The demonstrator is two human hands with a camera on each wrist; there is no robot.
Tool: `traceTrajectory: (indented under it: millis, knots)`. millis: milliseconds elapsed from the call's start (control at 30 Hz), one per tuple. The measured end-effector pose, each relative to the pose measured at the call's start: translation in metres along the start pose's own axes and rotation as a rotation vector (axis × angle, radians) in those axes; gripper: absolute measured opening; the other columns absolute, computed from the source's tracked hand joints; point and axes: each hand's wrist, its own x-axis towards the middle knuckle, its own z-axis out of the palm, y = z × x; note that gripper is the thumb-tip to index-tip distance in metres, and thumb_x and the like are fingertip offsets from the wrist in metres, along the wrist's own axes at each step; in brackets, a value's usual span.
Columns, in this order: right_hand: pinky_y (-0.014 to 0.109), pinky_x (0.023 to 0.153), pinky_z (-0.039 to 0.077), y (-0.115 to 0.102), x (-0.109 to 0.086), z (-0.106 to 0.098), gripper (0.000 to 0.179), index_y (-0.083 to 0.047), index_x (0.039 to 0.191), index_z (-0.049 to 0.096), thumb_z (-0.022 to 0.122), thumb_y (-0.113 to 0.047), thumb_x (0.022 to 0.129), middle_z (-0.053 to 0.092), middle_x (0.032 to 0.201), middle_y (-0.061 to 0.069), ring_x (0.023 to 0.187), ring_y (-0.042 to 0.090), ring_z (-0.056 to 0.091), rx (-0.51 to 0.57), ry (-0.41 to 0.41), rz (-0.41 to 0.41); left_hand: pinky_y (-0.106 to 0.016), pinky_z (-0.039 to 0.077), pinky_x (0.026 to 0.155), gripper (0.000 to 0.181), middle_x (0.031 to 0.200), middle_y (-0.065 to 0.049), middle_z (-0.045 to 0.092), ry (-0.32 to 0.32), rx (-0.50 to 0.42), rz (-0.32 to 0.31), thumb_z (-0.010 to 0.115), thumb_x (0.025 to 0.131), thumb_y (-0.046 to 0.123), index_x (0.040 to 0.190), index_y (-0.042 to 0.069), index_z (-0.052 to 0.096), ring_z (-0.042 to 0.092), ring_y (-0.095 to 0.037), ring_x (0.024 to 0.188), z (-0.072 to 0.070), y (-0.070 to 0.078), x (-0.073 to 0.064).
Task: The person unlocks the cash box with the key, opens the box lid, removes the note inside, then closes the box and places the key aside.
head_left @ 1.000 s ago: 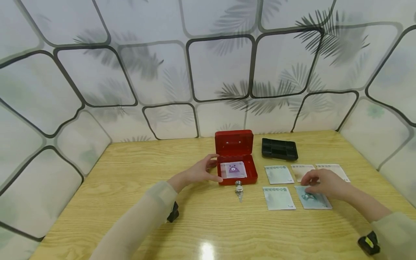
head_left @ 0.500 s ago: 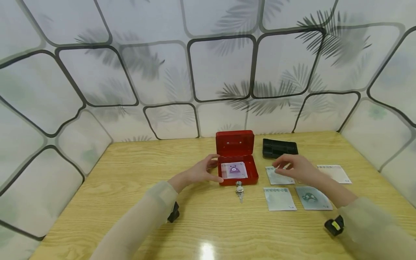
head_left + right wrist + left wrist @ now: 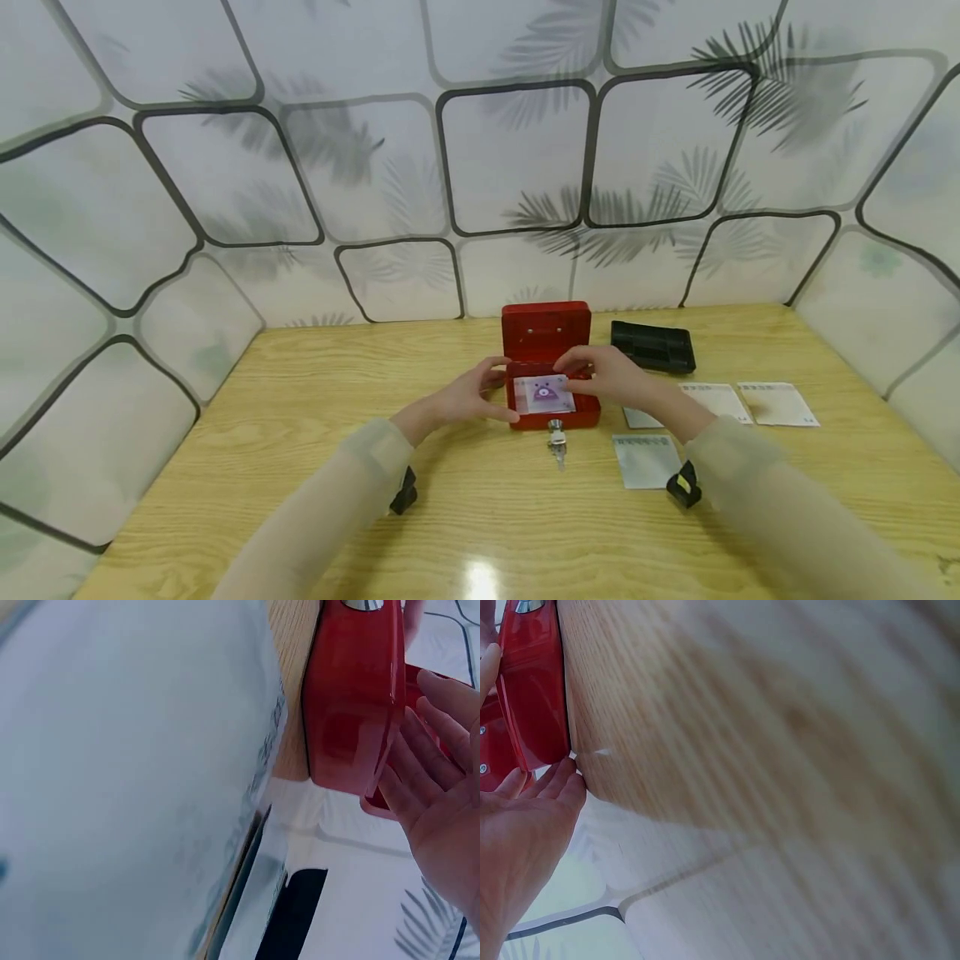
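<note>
A red cash box (image 3: 554, 421) stands with its lid (image 3: 546, 329) raised. Purple play banknotes (image 3: 545, 393) printed with a one-eyed monster lie inside it. My left hand (image 3: 467, 398) spreads round the box's left end, thumb by the front corner and fingers toward the back; its fingertips (image 3: 568, 780) touch the red side. Over the right half of the box is my right hand (image 3: 611, 375), thumb and fingers apart above the notes' right edge. In the right wrist view its fingers (image 3: 420, 761) reach loosely past the box wall, holding nothing visible. Keys (image 3: 557, 446) hang from the front lock.
A black coin tray (image 3: 653, 347) sits behind and right of the box. Pale play banknotes lie to the right: a greenish one (image 3: 647, 463) in front, two paler ones (image 3: 778, 405) (image 3: 715, 402) behind. My right forearm hides others. A patterned curtain (image 3: 517, 158) borders the table.
My right hand has lifted off the teal note on the right and travelled left, across the pale notes, to over the cash box. My left hand has stayed at the box.
</note>
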Motion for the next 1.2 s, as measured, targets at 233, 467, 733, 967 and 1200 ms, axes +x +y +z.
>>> traceTrajectory:
  millis: [233,467,733,967,1200]
  knots:
    - [0.041,0.083,0.053,-0.003,0.016,0.010,0.023,-0.003,0.110,0.068,0.072,-0.009,0.088,0.068,0.107,0.008,0.090,0.022,0.060,-0.029,-0.075,-0.008,-0.042,0.026,0.113,0.080,0.149,-0.012,0.039,-0.005,-0.003,-0.002,0.077,0.085,0.015,0.148,0.013,0.029,0.034,-0.027,0.139,0.001,0.001,-0.001]
    - [0.045,0.089,0.051,-0.004,0.023,0.017,0.024,-0.005,0.110,0.069,0.072,-0.010,0.087,0.069,0.108,0.006,0.098,0.024,0.062,-0.099,-0.092,0.022,-0.042,0.027,0.113,0.080,0.149,-0.013,0.039,-0.006,-0.001,-0.003,0.077,0.084,0.015,0.148,0.013,0.029,0.034,-0.027,0.139,0.001,0.002,-0.001]
    - [0.044,0.092,0.049,-0.004,0.026,0.021,0.025,-0.008,0.111,0.069,0.073,-0.017,0.088,0.068,0.106,0.001,0.098,0.020,0.062,-0.137,-0.137,0.069,-0.044,0.028,0.112,0.078,0.148,-0.015,0.040,0.000,-0.010,0.016,0.077,0.085,0.013,0.147,0.011,0.030,0.035,-0.029,0.138,0.001,0.001,-0.001]
    - [0.045,0.094,0.048,-0.007,0.023,0.022,0.023,-0.008,0.111,0.069,0.072,-0.014,0.089,0.068,0.108,0.002,0.098,0.020,0.060,-0.124,-0.150,0.079,-0.045,0.027,0.112,0.077,0.149,-0.016,0.039,-0.002,-0.016,0.016,0.076,0.086,0.012,0.147,0.011,0.030,0.034,-0.030,0.138,0.001,0.001,-0.001]
    - [0.045,0.093,0.049,-0.007,0.023,0.019,0.020,-0.005,0.109,0.070,0.070,-0.012,0.090,0.069,0.106,0.004,0.097,0.021,0.061,-0.166,-0.144,0.046,-0.047,0.026,0.112,0.079,0.149,-0.016,0.038,-0.011,-0.020,0.024,0.076,0.086,0.012,0.148,0.011,0.028,0.033,-0.032,0.138,0.000,0.000,0.000]
